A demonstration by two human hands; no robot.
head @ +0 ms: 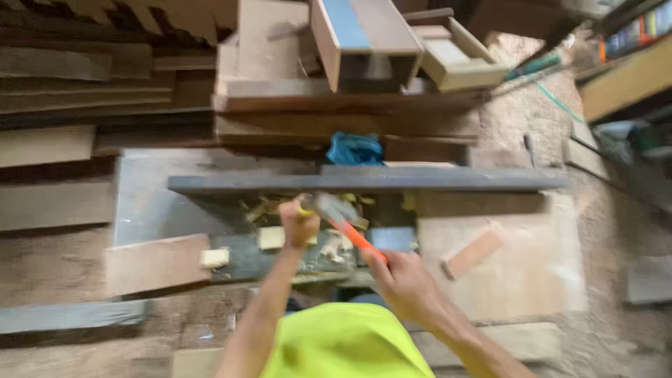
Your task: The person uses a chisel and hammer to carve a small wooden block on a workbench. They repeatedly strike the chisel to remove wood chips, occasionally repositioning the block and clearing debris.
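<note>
Right hand (402, 280) grip grasps an orange-handled hammer (343, 220); left hand (299, 222) grip clenched on a yellow-handled tool (305, 211) above wood scraps (336, 245).

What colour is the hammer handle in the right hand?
Orange, on the hammer in the right hand; head view.

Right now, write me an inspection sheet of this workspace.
Surface: grey workbench strewn with wood chips.
Job's things: orange-handled hammer; a yellow-handled tool, perhaps a chisel, too blurred to confirm.
Clutter: small wood blocks, reddish offcut, blue rag.
Grippers: left hand closed around the yellow handle; right hand gripping the hammer.
Cables: green cord on the floor.
Surroundings: stacked planks, wooden boxes, sawdust-covered floor.
</note>
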